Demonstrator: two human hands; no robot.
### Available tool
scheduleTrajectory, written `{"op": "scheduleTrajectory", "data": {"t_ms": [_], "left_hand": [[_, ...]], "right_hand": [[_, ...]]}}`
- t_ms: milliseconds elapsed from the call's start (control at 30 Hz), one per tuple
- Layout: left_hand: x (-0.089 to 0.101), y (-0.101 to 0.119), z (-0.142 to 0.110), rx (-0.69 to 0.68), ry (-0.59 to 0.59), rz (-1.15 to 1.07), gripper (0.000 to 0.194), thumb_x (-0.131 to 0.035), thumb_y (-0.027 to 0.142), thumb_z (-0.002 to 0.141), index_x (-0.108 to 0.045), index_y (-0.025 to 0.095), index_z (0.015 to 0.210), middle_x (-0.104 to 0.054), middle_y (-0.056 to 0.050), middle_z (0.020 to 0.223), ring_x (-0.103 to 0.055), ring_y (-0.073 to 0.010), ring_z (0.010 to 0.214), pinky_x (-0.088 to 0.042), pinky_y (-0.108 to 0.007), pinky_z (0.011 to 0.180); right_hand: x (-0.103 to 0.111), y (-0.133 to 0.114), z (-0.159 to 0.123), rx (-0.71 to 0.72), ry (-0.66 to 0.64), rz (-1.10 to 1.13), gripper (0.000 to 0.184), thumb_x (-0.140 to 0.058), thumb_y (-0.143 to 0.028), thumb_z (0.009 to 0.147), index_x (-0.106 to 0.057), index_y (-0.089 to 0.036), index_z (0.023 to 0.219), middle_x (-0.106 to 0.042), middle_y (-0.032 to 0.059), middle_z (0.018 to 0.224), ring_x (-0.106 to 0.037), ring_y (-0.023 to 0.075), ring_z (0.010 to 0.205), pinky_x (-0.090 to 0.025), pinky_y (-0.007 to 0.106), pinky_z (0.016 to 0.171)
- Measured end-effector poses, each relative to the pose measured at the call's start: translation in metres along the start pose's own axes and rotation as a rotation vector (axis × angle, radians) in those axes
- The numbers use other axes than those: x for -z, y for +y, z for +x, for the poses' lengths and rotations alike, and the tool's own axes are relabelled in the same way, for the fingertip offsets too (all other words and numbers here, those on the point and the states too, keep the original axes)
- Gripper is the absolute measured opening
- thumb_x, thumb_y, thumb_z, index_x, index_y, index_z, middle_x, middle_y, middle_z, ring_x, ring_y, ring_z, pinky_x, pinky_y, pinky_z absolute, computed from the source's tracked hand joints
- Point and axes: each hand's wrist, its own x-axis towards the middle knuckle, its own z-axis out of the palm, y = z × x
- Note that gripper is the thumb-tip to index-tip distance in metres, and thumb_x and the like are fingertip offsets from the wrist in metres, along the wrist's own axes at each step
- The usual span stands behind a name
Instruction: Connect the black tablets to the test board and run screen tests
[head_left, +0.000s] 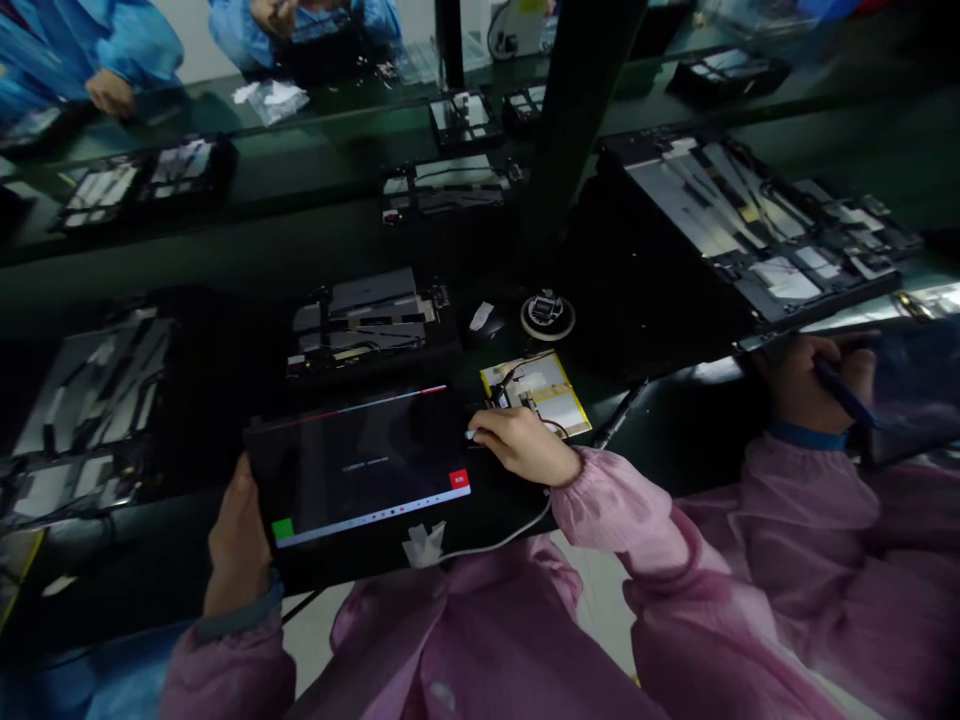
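Note:
A tablet screen (360, 470) is lit, mostly black, with a green square at its lower left, a red square at its lower right and a pale bar along the bottom. My left hand (238, 530) grips its left edge, with the fingers partly hidden. At the right edge, my right hand (525, 445) is closed in a pinch on a small white-tipped piece (472, 434), too small to name. Just behind that hand lies a flat battery pack (559, 390) with yellow edges and dark wires. A white cable (495, 545) curves below the screen, beside crumpled clear tape (425, 545).
Opened tablet units with exposed insides lie at the left (82, 390), behind the screen (367, 320) and at the right (757, 220). A round puck (547, 316) and a mouse (489, 322) stand nearby. At right, a co-worker's hand (814, 385) holds a blue pen-like tool.

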Motion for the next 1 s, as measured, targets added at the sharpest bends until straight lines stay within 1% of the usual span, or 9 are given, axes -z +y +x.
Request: {"op": "scheduleTrajectory", "data": {"t_ms": [100,200,400,467,567,633,800,900,1000], "left_hand": [[-0.005,-0.002,0.004,-0.009,0.115,-0.175,0.058,-0.057,0.052,0.079,-0.058,0.025,0.131,-0.057,0.003,0.138,-0.042,-0.0257,0.137,-0.03,-0.037,0.118],[-0.008,-0.005,0.009,0.022,0.079,-0.285,0.06,-0.068,0.047,0.072,-0.062,0.02,0.126,-0.061,-0.002,0.134,-0.045,-0.028,0.134,-0.032,-0.039,0.115],[-0.005,0.002,0.01,0.11,0.002,-0.349,0.049,-0.071,0.047,0.073,-0.068,0.024,0.117,-0.057,-0.004,0.139,-0.044,-0.0273,0.135,-0.036,-0.034,0.112],[-0.005,0.01,0.008,0.12,-0.025,-0.415,0.048,-0.073,0.046,0.073,-0.068,0.025,0.116,-0.059,-0.004,0.136,-0.048,-0.0284,0.131,-0.04,-0.034,0.108],[-0.005,0.019,0.005,0.13,-0.142,-0.546,0.056,-0.073,0.047,0.073,-0.064,0.024,0.123,-0.065,-0.006,0.129,-0.058,-0.0301,0.121,-0.048,-0.039,0.1],[-0.005,0.019,0.004,0.137,-0.186,-0.589,0.059,-0.072,0.047,0.074,-0.061,0.025,0.128,-0.064,-0.006,0.129,-0.058,-0.0295,0.12,-0.048,-0.038,0.099],[-0.005,0.01,0.007,0.16,-0.121,-0.555,0.058,-0.074,0.047,0.073,-0.062,0.026,0.125,-0.058,-0.004,0.138,-0.049,-0.0288,0.131,-0.043,-0.036,0.105],[-0.005,0.01,0.008,0.14,-0.152,-0.534,0.053,-0.072,0.048,0.074,-0.064,0.027,0.122,-0.06,-0.002,0.136,-0.047,-0.0278,0.133,-0.041,-0.034,0.108],[-0.005,0.013,0.007,0.113,-0.171,-0.523,0.05,-0.068,0.048,0.077,-0.064,0.027,0.122,-0.059,-0.002,0.136,-0.046,-0.027,0.134,-0.039,-0.035,0.109]], "right_hand": [[-0.005,-0.002,-0.002,-0.023,0.053,-0.106,0.015,-0.05,-0.013,0.093,-0.06,-0.018,0.102,-0.068,0.0055,0.094,-0.066,0.0167,0.084,-0.047,0.025,0.073],[-0.009,-0.004,-0.006,-0.005,0.089,-0.22,0.017,-0.045,-0.018,0.096,-0.059,-0.02,0.106,-0.069,0.0056,0.096,-0.067,0.0177,0.083,-0.049,0.026,0.07],[-0.013,0.011,-0.009,0.185,0.256,-0.432,0.025,-0.037,-0.03,0.101,-0.059,-0.021,0.108,-0.069,0.0071,0.096,-0.068,0.0199,0.08,-0.05,0.03,0.068],[-0.014,0.017,-0.006,0.253,0.288,-0.495,0.027,-0.037,-0.033,0.101,-0.06,-0.02,0.107,-0.068,0.0081,0.095,-0.068,0.0207,0.08,-0.05,0.031,0.067],[-0.014,0.019,-0.003,0.302,0.313,-0.553,0.028,-0.038,-0.034,0.101,-0.06,-0.018,0.104,-0.067,0.0092,0.092,-0.067,0.0217,0.08,-0.05,0.033,0.069],[-0.014,0.017,-0.003,0.299,0.318,-0.567,0.029,-0.038,-0.035,0.101,-0.061,-0.017,0.103,-0.067,0.0096,0.091,-0.066,0.0222,0.08,-0.051,0.034,0.07],[-0.015,0.01,-0.005,0.218,0.292,-0.524,0.028,-0.04,-0.033,0.1,-0.062,-0.017,0.107,-0.068,0.0096,0.093,-0.066,0.0218,0.083,-0.053,0.034,0.073],[-0.013,0.005,-0.006,0.171,0.275,-0.478,0.025,-0.042,-0.03,0.099,-0.064,-0.019,0.104,-0.068,0.0087,0.095,-0.066,0.0207,0.086,-0.053,0.034,0.075],[-0.011,-0.001,-0.005,0.183,0.292,-0.462,0.021,-0.046,-0.027,0.097,-0.065,-0.02,0.1,-0.067,0.0086,0.097,-0.062,0.0216,0.091,-0.051,0.036,0.081]]}}
